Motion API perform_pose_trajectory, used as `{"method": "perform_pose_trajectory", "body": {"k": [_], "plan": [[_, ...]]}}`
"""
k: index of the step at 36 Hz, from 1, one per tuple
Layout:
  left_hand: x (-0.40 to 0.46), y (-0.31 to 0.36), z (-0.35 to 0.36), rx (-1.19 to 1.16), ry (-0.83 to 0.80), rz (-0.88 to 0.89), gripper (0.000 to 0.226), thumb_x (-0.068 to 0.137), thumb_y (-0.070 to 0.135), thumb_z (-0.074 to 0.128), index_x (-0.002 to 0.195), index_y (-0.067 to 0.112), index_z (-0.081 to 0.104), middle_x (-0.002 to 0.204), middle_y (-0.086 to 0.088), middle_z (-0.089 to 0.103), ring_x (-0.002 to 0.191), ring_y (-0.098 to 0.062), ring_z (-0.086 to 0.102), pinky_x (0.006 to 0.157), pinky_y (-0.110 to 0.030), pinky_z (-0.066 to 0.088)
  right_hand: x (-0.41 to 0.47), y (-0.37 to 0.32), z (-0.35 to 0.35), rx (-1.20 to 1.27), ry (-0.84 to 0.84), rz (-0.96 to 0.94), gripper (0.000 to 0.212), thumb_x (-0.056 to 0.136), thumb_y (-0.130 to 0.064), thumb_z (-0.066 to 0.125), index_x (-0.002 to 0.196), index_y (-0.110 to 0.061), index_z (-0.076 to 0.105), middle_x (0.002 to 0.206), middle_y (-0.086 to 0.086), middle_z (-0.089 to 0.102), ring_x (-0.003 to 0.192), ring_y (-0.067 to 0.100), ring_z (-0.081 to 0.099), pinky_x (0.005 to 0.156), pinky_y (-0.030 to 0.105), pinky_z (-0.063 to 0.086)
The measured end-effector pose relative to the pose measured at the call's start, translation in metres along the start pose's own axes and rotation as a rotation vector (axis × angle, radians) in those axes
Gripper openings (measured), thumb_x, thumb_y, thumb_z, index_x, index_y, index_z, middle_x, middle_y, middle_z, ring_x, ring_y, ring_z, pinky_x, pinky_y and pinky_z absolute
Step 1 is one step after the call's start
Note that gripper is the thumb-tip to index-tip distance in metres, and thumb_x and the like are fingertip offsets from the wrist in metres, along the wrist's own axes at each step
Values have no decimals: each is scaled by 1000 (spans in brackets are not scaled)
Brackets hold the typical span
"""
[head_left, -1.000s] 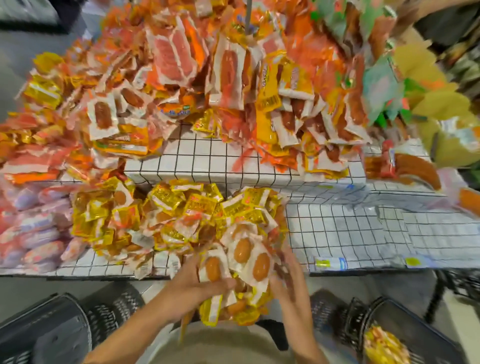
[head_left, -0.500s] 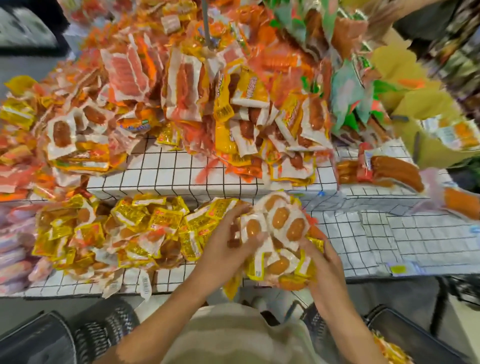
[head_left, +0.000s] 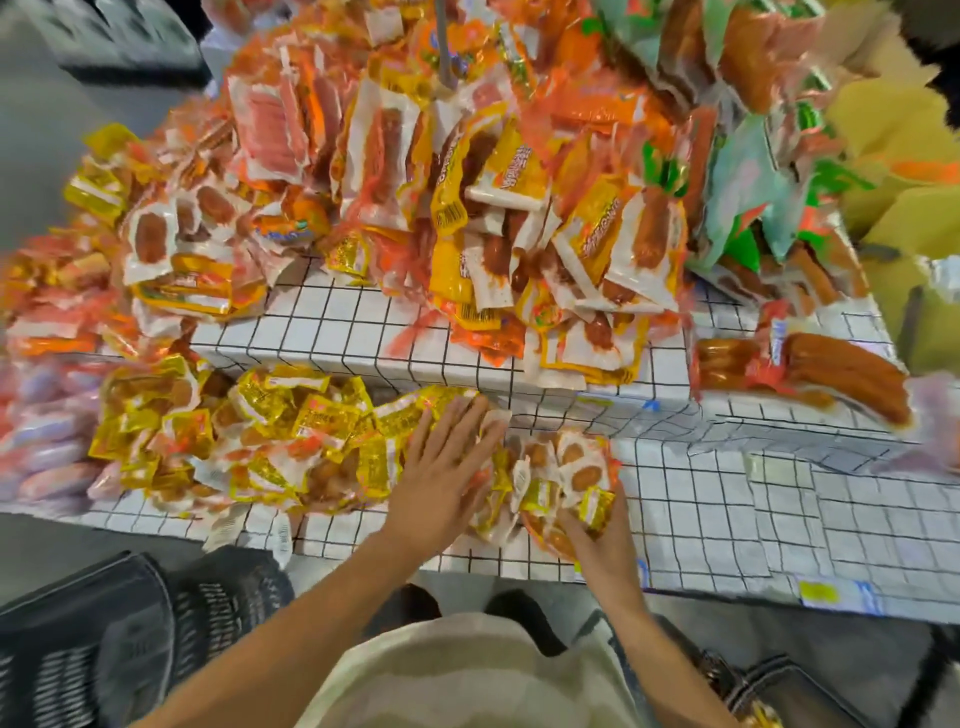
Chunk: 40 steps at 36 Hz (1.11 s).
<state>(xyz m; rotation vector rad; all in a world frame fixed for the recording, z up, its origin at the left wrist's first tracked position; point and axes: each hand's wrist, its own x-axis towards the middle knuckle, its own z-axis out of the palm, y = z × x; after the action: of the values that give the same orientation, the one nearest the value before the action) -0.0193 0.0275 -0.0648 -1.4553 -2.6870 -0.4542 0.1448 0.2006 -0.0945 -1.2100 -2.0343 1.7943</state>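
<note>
A bunch of small yellow-and-white snack packets (head_left: 563, 480) with round orange pieces lies on the lower shelf of a grid-patterned display (head_left: 696, 519). My right hand (head_left: 602, 540) grips the near side of this bunch from below. My left hand (head_left: 441, 478) lies flat with straight fingers on the packets at the right end of a yellow packet pile (head_left: 244, 441), just left of the bunch.
A tall heap of orange, yellow and white sausage packets (head_left: 467, 182) covers the upper shelf. Long sausage packs (head_left: 810, 364) lie at the right, pink ones (head_left: 41, 447) at the left. Black baskets stand at the lower left (head_left: 104, 649) and the lower right (head_left: 769, 691).
Both hands lifted the bunch of packets from my lap up and forward, then set it down on the lower shelf. My left hand let go and now lies flat on the pile.
</note>
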Motion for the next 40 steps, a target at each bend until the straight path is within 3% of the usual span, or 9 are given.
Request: {"method": "perform_pose_trajectory", "body": {"k": [4, 8, 13, 18, 23, 27, 31, 36, 40], "plan": [[16, 6, 4, -30, -100, 64, 64, 100, 37, 50, 158, 28, 26, 169, -3, 8, 155, -30, 2, 121, -60, 14, 4, 0, -3, -22, -6, -22, 75, 90, -13, 76, 152, -18, 36, 134, -3, 59, 121, 12, 58, 88, 5, 48], [19, 10, -1, -103, -121, 64, 67, 98, 38, 56, 158, 27, 26, 169, -2, 8, 155, -29, 0, 121, -61, 11, 5, 4, -12, -17, 16, -36, 65, 87, -15, 79, 144, -15, 48, 129, 5, 65, 119, 20, 63, 101, 42, 54], [14, 14, -29, -435, -77, -22, 61, 100, 26, 61, 155, 21, 34, 167, 2, 17, 156, -19, 2, 124, -55, 5, -14, 14, -26, -21, 42, -41, 41, 90, -18, 77, 126, -24, 61, 129, 5, 63, 118, 18, 61, 98, 36, 52], [-14, 18, -55, -483, 37, -10, 49, 100, 18, 61, 146, 14, 47, 164, -2, 26, 155, -17, 10, 125, -32, 10, -44, 24, -36, -9, 114, 21, 59, 90, -23, 78, 143, -23, 52, 146, -4, 48, 127, 8, 51, 102, 28, 45], [-59, 14, -64, -499, 23, 32, 48, 99, 15, 61, 145, 16, 48, 161, -1, 31, 153, -24, 19, 122, -54, 21, -90, 35, -34, -49, 188, 7, 55, 90, -16, 77, 140, -24, 55, 144, 1, 54, 124, 16, 56, 97, 22, 49], [-103, 8, -55, -527, -69, 62, 50, 101, 30, 50, 150, 22, 42, 164, 5, 25, 154, -20, 15, 124, -48, 17, -141, 44, -23, -115, 191, -13, 54, 93, -22, 73, 143, -26, 54, 143, -7, 54, 128, 12, 53, 101, 22, 44], [-143, 15, -41, -585, -167, 66, 53, 100, 38, 47, 150, 23, 41, 164, 7, 23, 154, -16, 12, 125, -34, 12, -190, 57, -14, -237, 210, -74, 49, 92, -18, 73, 139, -20, 60, 116, -3, 57, 113, 15, 53, 98, 24, 41], [-182, 35, -13, -564, -359, 86, 55, 99, 42, 47, 149, 20, 42, 163, 6, 23, 154, -18, 10, 125, -40, 13, -244, 85, -18, -323, 171, -26, 52, 92, -20, 75, 141, -21, 58, 144, -9, 54, 135, 10, 48, 108, 3, 27], [-196, 62, 10, -462, -529, 136, 60, 97, 41, 52, 153, 22, 36, 162, 7, 21, 154, -21, 8, 124, -35, 3, -279, 116, -33, -372, 146, -43, 57, 91, -26, 75, 137, -46, 48, 141, -18, 52, 130, -3, 47, 109, 8, 33]]}}
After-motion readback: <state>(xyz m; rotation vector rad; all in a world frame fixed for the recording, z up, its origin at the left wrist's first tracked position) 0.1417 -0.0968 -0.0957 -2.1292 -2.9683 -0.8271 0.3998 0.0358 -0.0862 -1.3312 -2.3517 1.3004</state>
